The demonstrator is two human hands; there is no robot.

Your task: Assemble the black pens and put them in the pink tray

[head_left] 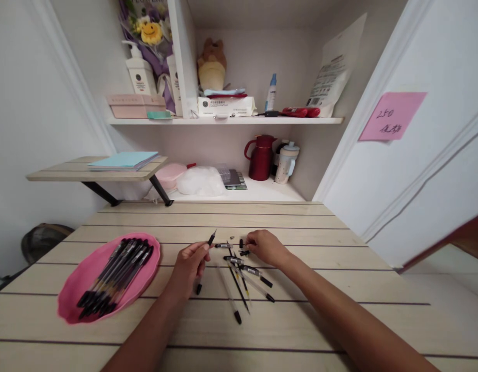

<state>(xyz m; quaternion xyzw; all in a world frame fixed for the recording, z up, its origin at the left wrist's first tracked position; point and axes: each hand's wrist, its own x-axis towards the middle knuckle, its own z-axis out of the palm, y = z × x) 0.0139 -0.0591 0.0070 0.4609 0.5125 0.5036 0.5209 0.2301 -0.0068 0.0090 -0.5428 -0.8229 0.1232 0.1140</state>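
My left hand [190, 264] is closed around a black pen [210, 240] whose tip points up and to the right. My right hand [265, 246] rests on the wooden table [320, 315] with its fingers curled over small black pen parts [243, 251]. Between and below the hands lies a loose pile of pens and pen pieces [242, 281]. To the left, a pink oval tray [80, 281] holds several black pens [115, 276] lying side by side.
A small raised shelf [68, 174] with a blue notebook [123, 160] stands at the back left. Behind the table an alcove holds a red jug [261, 157], a white cup [286, 163] and a plastic bag [202, 181]. A pink note [392, 116] sticks on the right door.
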